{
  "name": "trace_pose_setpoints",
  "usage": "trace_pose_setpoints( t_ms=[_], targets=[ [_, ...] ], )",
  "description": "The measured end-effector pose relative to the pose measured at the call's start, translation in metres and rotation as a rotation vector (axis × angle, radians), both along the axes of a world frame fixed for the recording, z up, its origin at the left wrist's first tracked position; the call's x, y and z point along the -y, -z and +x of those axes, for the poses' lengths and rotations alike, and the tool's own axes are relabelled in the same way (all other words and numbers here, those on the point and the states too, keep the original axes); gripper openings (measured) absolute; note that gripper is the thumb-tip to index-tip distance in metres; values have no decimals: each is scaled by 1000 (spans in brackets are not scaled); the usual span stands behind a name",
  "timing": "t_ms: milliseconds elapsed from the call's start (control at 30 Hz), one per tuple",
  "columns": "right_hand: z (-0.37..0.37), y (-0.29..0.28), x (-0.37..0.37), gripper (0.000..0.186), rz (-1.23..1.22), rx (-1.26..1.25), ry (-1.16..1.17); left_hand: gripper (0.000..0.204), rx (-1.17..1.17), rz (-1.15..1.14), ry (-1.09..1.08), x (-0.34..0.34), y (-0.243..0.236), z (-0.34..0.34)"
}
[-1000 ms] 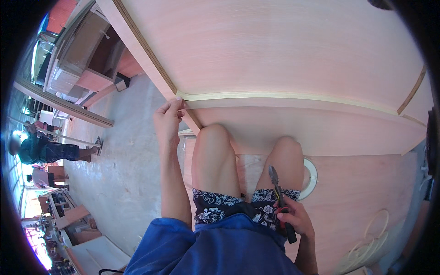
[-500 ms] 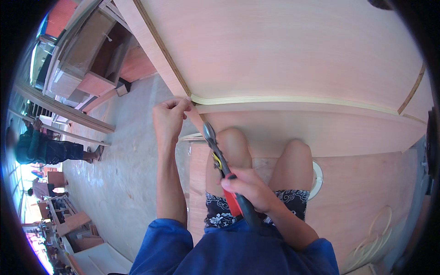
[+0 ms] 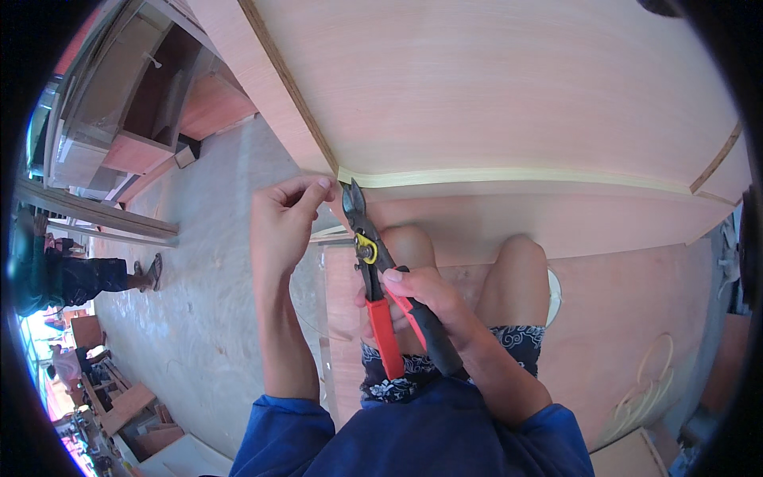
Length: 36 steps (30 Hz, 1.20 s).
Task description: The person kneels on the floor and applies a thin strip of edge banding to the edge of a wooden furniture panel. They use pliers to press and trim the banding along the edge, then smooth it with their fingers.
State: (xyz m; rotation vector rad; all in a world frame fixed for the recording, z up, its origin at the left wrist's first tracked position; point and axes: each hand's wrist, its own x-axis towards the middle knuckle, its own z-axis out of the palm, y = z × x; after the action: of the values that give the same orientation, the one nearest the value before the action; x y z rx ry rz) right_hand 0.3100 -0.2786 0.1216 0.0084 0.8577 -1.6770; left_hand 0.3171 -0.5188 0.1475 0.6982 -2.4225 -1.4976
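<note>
My right hand (image 3: pixel 429 298) grips a pair of tin snips (image 3: pixel 367 253) with red and black handles and a yellow latch. The handles are spread, and the blades point at the left end of a pale edging strip (image 3: pixel 509 176) that runs along a board's edge. Beside the blade tips, my left hand (image 3: pixel 286 215) is closed, thumb and fingertips together at the corner of the wooden panel (image 3: pixel 509 87). Whatever lies between those fingertips is too small to make out.
Both my knees (image 3: pixel 520 278) are under the board's edge. Coiled pale strips (image 3: pixel 648 389) lie on the plywood to the right. Wooden cabinets (image 3: pixel 159 103) stand at the far left, near a person (image 3: pixel 87 278) in dark shorts. Wood scraps (image 3: pixel 131 409) are piled at lower left.
The snips have risen to the strip's left end, and their handles have spread apart. My left hand has shifted slightly left and down, still pinched.
</note>
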Motion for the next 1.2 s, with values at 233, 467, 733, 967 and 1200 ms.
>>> trace_pose_setpoints(
  t_ms=[233, 467, 733, 967, 1200],
  targets=[
    [-5, -4, 4, 56, -5, -32, -16, 26, 8, -32, 59, 0, 3, 3],
    [-4, -8, 8, 55, 4, -58, 13, 27, 14, -47, 64, 1, 2, 3],
    [2, -7, 7, 46, -18, -54, 39, 27, 12, -67, 64, -2, -2, 3],
    [13, 2, 13, 37, -25, -159, 96, 28, 41, -27, -65, -18, -8, -4],
    [9, 0, 4, 34, -102, -210, 133, 28, -23, -98, -194, -39, -7, -9]
  ],
)
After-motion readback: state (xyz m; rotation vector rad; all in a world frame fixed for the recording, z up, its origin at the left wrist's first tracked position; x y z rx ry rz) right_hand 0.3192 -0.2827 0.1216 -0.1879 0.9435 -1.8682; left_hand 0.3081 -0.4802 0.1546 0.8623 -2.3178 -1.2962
